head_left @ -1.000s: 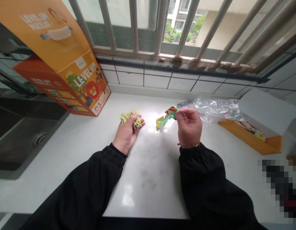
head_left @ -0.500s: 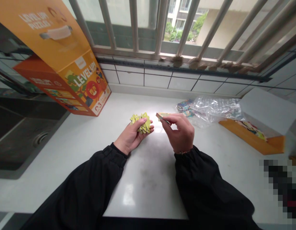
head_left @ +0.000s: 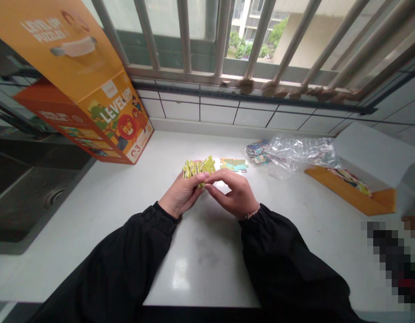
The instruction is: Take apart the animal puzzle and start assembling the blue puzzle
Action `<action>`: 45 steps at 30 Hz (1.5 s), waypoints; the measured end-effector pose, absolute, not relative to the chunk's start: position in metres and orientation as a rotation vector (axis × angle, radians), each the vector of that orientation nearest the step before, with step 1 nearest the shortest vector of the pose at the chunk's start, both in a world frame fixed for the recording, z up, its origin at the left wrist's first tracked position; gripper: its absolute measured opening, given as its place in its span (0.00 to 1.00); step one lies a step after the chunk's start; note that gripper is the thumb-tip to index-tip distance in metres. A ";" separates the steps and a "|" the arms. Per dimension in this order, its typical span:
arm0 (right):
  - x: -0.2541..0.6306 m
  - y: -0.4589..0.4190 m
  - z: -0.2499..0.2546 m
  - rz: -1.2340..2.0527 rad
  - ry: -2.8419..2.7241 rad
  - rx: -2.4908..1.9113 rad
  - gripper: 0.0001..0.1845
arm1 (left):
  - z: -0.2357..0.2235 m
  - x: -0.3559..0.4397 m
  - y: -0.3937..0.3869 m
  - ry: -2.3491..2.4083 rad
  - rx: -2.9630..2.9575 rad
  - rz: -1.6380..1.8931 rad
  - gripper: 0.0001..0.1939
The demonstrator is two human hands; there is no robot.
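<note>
My left hand [head_left: 183,192] is closed around a stack of puzzle pieces [head_left: 196,168] with yellow-green backs, its thumb pressing on them. My right hand [head_left: 232,192] reaches in from the right, thumb and forefinger pinched at the lower right edge of this stack, seemingly on a single puzzle piece partly hidden by the fingertips. Just beyond my right hand, a few joined-looking puzzle pieces [head_left: 233,164] lie picture side up on the white counter [head_left: 201,255], showing orange, green and light blue.
At the back left stands an orange puzzle box [head_left: 120,121], lid raised, beside a dark sink [head_left: 22,197]. Clear plastic bags [head_left: 298,150] with more puzzle pieces [head_left: 259,150] lie at the back right. An open orange tray box [head_left: 352,193] holds pieces further right. Window bars rise behind.
My right hand has come left and down from above the counter to the stack in my left hand. The piece it held has left its fingers; pieces now show lying on the counter.
</note>
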State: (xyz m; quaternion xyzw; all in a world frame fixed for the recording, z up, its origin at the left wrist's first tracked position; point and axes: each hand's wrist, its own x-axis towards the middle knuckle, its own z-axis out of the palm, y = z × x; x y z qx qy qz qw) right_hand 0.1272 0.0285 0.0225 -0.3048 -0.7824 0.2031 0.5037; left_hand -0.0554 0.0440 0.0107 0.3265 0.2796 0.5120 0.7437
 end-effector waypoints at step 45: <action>0.191 0.073 -0.043 0.000 -1.897 -1.646 0.36 | 0.009 -0.054 0.044 0.818 0.667 1.196 0.28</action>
